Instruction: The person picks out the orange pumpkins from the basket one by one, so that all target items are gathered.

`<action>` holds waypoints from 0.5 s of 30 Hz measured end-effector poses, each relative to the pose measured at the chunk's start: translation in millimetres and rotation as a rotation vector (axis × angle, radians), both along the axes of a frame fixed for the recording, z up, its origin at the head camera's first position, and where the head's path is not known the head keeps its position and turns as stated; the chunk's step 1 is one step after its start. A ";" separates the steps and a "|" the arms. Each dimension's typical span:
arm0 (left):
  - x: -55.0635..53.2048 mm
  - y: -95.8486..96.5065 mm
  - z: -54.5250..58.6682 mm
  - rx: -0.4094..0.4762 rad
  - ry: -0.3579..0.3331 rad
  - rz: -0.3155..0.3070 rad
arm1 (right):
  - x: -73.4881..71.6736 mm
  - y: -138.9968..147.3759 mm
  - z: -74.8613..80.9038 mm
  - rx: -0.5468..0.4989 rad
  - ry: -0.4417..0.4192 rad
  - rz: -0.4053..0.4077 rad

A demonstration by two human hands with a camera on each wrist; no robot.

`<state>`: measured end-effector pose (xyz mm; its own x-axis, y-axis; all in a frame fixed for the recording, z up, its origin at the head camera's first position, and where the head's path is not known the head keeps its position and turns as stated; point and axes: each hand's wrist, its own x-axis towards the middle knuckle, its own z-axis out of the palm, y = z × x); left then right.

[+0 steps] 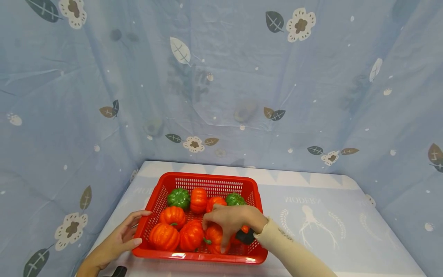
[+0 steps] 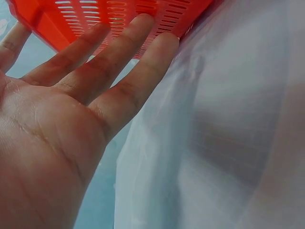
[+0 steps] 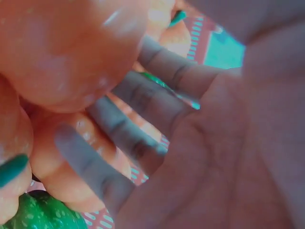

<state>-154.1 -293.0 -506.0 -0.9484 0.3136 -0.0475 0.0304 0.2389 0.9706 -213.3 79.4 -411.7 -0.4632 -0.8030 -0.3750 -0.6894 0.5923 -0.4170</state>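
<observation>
Spans an orange pumpkin (image 1: 214,237) with the right hand (image 1: 229,218), thumb and bent fingers partly opened round its sides, by the near edge of the red basket (image 1: 207,258), right of centre; cannot tell the firmness of this hold. Has other orange pumpkins (image 1: 191,235) just to the left, toward the near left corner, and more by the far edge. Shows green pumpkins (image 1: 179,199) near the far left corner and toward the far right one. Rests the left hand (image 1: 115,240) against the left wall, fingers spread and nearly straight.
</observation>
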 end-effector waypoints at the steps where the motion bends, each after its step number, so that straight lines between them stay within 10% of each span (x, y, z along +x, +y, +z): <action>1: 0.2 -0.3 0.0 0.000 0.000 -0.001 | -1.0 1.0 0.5 -0.027 -0.004 0.018; 15: 0.5 -0.6 1.1 0.010 -0.015 -0.008 | -12.3 21.3 15.2 -0.246 0.012 0.048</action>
